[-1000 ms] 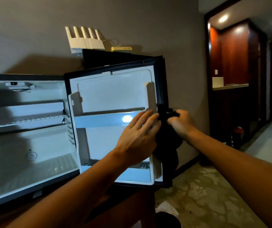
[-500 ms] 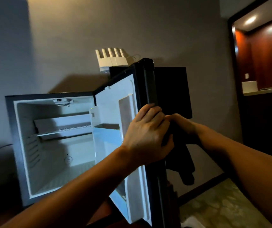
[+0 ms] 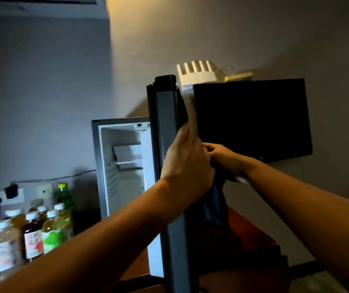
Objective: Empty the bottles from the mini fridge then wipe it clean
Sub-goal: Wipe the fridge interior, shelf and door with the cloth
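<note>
The mini fridge (image 3: pixel 125 166) stands open, its white inside bare apart from a wire shelf. Its dark door (image 3: pixel 167 127) is seen edge-on in the middle of the view. My left hand (image 3: pixel 187 163) grips the door's edge, fingers wrapped round to the outer face. Just behind it my right hand (image 3: pixel 224 157) holds a dark blue cloth (image 3: pixel 214 204) against the door's outer side; the cloth hangs down below the hand. Several bottles (image 3: pixel 32 229) with white and yellow caps stand grouped on the counter at the lower left.
A black TV screen (image 3: pixel 254 121) hangs on the wall right of the door, with a white router (image 3: pixel 196 75) above it. Wall sockets with plugs (image 3: pixel 8 195) sit behind the bottles. A reddish wooden counter (image 3: pixel 245 231) lies under the fridge.
The view has swung left and up, bringing the bottles into sight. The door now shows edge-on. My left hand has shifted from the inner shelf to the door's edge; my right still holds the cloth.
</note>
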Demonstrator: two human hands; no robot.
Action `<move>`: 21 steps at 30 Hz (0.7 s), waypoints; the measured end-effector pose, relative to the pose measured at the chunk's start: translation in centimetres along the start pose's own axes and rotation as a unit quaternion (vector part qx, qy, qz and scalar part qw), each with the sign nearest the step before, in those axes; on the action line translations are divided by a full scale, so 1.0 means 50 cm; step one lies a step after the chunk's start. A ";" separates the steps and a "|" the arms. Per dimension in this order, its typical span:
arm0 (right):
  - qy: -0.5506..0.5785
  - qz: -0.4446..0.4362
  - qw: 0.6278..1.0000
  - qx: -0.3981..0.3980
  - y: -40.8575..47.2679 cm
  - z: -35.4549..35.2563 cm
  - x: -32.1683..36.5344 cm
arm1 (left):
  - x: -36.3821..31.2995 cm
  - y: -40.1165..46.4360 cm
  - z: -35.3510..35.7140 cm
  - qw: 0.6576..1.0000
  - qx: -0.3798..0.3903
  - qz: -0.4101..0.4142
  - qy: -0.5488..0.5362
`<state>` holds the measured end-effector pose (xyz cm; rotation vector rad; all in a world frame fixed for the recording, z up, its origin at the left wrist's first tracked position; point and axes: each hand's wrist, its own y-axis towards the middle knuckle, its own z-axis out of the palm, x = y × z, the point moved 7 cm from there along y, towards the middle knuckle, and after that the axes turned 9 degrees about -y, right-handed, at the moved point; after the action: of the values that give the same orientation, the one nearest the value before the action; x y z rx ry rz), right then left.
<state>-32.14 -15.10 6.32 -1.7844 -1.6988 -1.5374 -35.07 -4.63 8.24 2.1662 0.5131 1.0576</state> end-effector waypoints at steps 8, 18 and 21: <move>-0.147 -0.090 0.984 -0.041 0.127 0.100 -0.004 | 0.139 -0.061 0.115 0.993 0.071 -0.097 0.000; -0.472 -0.213 0.855 -0.044 0.177 0.234 -0.024 | 0.259 -0.146 0.237 0.984 0.097 -0.143 0.051; -0.482 -0.231 0.844 -0.033 0.196 0.250 -0.032 | 0.290 -0.157 0.275 0.981 0.100 -0.159 0.055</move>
<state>-17.30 -9.49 4.38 -2.5610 -2.6905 -0.7869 -15.87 4.14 4.28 2.1083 1.0189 0.9843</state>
